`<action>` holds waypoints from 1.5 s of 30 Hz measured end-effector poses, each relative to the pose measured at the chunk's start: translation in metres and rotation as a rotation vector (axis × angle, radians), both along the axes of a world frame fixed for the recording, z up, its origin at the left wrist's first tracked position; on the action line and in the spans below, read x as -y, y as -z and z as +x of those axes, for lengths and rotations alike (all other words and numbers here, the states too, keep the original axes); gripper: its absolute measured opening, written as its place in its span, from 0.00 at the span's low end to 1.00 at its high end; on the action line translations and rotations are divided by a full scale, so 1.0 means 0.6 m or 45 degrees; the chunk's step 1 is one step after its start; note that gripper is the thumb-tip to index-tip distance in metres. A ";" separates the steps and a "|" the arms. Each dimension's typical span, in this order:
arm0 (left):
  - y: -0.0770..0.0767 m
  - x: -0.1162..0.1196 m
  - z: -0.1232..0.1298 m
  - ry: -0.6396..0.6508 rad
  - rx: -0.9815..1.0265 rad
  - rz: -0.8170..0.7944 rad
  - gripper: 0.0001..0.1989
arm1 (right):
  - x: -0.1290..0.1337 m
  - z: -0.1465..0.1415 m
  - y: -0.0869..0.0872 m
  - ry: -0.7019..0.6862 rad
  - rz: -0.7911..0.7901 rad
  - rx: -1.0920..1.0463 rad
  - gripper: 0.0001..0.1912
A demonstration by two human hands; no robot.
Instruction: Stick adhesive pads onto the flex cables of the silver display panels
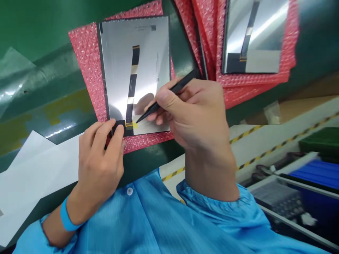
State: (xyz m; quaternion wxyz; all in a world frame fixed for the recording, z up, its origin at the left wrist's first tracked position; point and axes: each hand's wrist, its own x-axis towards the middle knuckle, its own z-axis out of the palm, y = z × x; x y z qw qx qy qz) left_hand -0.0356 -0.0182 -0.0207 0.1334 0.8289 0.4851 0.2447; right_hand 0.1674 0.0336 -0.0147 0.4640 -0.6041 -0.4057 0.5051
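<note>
A silver-backed display panel (113, 70) lies face down on pink bubble wrap (84, 63), with a dark flex cable (132, 83) running down its back to a gold-edged connector (129, 124). The curled fingers of my left hand (102, 155) hold the panel's lower left corner, pressing on the black strip there; the thumb is mostly hidden. Pinched in my right hand (196, 113) is a slim black pointed tool, like a spudger (180, 84). Its tip is just right of the connector, beside a small yellow patch (135, 125); whether it touches cannot be made out.
Another panel (262, 63) rests on stacked pink bubble wrap (251, 86) at the upper right. White paper (39, 169) and clear plastic film (14, 74) lie on the green table (63, 14) at left. Beyond its right edge stands a rack with a blue bin (317, 176).
</note>
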 end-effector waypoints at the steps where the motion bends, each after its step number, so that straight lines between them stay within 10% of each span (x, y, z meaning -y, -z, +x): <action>1: 0.006 -0.002 0.003 -0.005 0.000 0.002 0.17 | -0.002 -0.003 0.001 0.010 -0.010 0.010 0.17; 45: 0.012 -0.001 0.006 -0.049 0.032 -0.054 0.20 | 0.001 -0.009 -0.006 0.121 -0.004 0.280 0.11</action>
